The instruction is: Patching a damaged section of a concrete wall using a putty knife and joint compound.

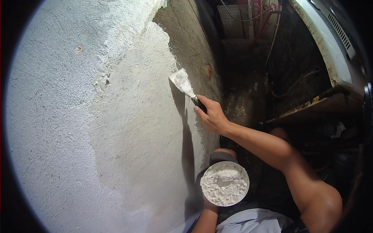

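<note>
My right hand [211,114] is closed around the dark handle of a putty knife [182,82]. White paste coats its wide blade, which is at the wall's surface beside the bare grey-brown patch; whether the edge touches cannot be made out. A round white tub [244,197] full of lumpy white putty [224,182] sits low, close to my body. My left hand [211,202] grips it from beneath and the side, most of the fingers hidden by the tub. The wall [132,116] on the left carries a broad smoothed layer of off-white putty.
Rough pale-painted wall [50,116] borders the putty layer on the left. Bare dark plaster [194,46] runs along its right. A rusty-edged white appliance or cabinet [322,46] stands at the right, with a red hose [264,25] behind. A narrow dark floor strip [243,101] lies between.
</note>
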Tool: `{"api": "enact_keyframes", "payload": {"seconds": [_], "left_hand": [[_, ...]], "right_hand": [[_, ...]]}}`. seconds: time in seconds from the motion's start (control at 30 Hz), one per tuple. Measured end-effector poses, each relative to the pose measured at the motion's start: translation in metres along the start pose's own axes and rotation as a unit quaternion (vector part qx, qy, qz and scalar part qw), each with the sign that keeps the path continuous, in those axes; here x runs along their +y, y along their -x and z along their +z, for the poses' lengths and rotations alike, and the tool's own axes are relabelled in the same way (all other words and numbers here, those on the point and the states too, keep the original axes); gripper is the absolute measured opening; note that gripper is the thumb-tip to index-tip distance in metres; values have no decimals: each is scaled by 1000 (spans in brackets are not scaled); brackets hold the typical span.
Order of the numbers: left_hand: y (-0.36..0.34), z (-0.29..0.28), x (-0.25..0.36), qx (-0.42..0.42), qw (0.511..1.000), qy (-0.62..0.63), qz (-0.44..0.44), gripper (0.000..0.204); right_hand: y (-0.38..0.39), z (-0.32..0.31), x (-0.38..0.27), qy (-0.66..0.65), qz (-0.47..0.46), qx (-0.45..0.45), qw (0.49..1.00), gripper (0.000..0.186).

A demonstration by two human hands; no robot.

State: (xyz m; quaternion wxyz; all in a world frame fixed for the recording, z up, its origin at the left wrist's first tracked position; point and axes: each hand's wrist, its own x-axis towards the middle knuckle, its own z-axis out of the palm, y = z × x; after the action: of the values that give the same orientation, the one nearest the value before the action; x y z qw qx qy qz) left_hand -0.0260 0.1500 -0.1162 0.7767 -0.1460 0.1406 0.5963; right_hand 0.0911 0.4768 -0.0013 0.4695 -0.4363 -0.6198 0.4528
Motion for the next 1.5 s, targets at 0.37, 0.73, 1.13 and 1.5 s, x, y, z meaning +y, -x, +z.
{"api": "enact_keyframes", "payload": {"seconds": [0.37, 0.73, 1.13, 1.5], "left_hand": [[11, 5, -7, 89, 989, -112, 40, 71], [-32, 4, -22, 89, 996, -25, -8, 81], [-54, 6, -17, 37, 999, -18, -25, 78], [-3, 5, -16, 30, 999, -11, 14, 70]], "right_hand": [[40, -68, -9, -573, 253, -139, 767, 52], [-39, -68, 22, -234, 10, -83, 969, 33], [-74, -30, 85, 4, -232, 31, 972, 41], [-50, -64, 24, 64, -220, 51, 972, 38]]}}
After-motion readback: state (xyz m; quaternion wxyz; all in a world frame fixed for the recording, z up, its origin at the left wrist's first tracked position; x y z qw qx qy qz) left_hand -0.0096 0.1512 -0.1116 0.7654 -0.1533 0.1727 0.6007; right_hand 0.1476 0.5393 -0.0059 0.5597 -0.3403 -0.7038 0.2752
